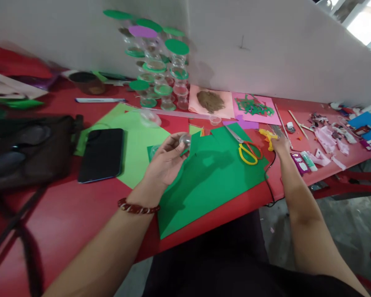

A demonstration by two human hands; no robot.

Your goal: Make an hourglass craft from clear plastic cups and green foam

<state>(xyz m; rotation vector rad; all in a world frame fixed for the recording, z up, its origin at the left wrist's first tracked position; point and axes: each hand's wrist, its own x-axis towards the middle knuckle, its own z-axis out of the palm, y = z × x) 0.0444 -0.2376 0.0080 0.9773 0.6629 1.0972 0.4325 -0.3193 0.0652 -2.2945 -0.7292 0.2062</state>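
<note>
My left hand (164, 163), with a beaded bracelet at the wrist, pinches a small clear plastic cup (185, 140) above a large green paper sheet (204, 185). Off to the right, my right hand (281, 145) is closed around the handle end of a yellow glue gun (266, 136), whose black cord hangs over the table edge. Scissors (249, 152) with yellow and orange handles lie spread on the green sheet, between the two hands. Another clear plastic piece (154, 151) is partly hidden behind my left hand.
Stacked clear cups with green and purple discs (177, 74) stand against the wall. Brown material (210, 102) and green paper scraps (254, 106) lie on paper sheets. A phone (102, 154) and a dark bag (31, 148) are at left; pink scraps (326, 139) at right.
</note>
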